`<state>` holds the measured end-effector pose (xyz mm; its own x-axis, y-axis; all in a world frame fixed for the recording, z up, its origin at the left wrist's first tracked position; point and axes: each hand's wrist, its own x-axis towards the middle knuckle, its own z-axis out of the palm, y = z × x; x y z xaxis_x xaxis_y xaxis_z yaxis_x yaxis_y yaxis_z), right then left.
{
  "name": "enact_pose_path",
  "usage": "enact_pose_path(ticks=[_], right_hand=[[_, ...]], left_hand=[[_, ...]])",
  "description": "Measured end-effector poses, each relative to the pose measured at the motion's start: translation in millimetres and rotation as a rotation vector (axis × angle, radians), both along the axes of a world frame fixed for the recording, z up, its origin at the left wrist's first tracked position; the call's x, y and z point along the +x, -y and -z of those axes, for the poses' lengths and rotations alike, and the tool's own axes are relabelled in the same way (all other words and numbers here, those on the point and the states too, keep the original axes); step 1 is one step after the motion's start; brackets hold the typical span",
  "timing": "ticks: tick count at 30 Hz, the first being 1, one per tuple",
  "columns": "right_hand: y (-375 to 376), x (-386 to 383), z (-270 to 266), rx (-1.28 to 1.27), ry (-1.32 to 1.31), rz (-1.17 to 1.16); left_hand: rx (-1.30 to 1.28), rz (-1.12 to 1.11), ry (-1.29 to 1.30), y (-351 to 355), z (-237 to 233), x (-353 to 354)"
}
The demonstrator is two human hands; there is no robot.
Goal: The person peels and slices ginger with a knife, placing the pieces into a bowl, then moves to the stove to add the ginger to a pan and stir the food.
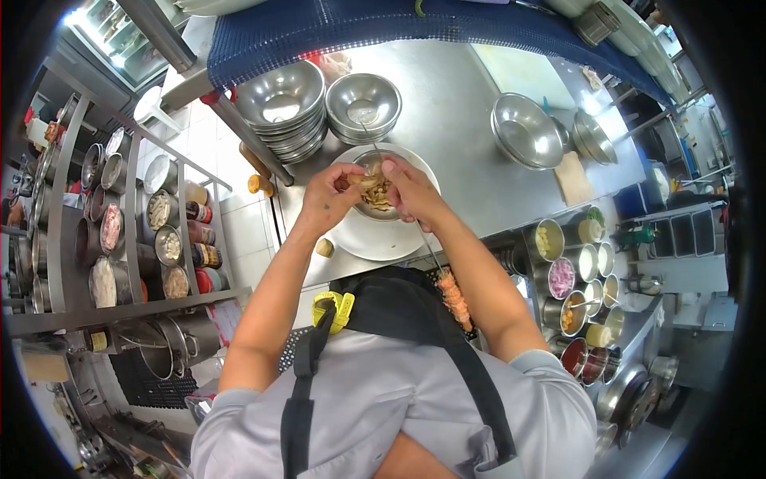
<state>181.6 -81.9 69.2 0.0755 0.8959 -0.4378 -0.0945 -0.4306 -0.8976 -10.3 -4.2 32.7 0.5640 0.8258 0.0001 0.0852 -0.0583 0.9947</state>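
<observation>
Over a metal bowl [363, 211] my left hand [331, 195] is closed on a pale brown piece of food [356, 182]. Facing it, my right hand [411, 190] grips a thin metal skewer [375, 142]. The skewer's tip points away from me, and its near end carries orange-coated chunks [455, 299] beside my right forearm. Brown sliced pieces [377, 199] lie in the bowl, partly hidden by my fingers. The bowl sits on a wide white plate [384, 249]. A small yellowish lump [325, 247] lies left of the plate.
Stacked metal bowls [281, 100] and a second stack [363, 104] stand behind the plate. More bowls [528, 132] and a white cutting board [519, 73] are at the right. Ingredient pots [561, 275] line the right side; a shelf [159, 307] with containers is at left.
</observation>
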Motion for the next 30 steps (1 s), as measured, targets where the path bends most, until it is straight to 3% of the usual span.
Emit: enact_pose_path(ticks=[3,6,12,15,18,27,30], right_hand=[[1,-1,6,0.034,-0.056,-0.02],[3,-12,8,0.142,0.01,-0.023],[4,-16,34,0.325,0.359,-0.06],[5,-14,30,0.241,0.414,-0.095],[5,-12,36,0.289,0.475,-0.088],[-1,-11,37,0.423,0.532,-0.083],[-7,-13,41,0.367,0.445,-0.063]], left_hand=[[-0.167,-0.072,0.107,3,-9,5],[-0.093,-0.1,0.141,4,-9,9],[-0.135,-0.174,0.234,0,1,14],[-0.04,-0.131,0.232,-3,13,11],[0.033,-0.036,0.071,-5,10,1],[0.04,0.048,0.11,-2,18,-5],[0.074,0.046,0.088,0,14,-6]])
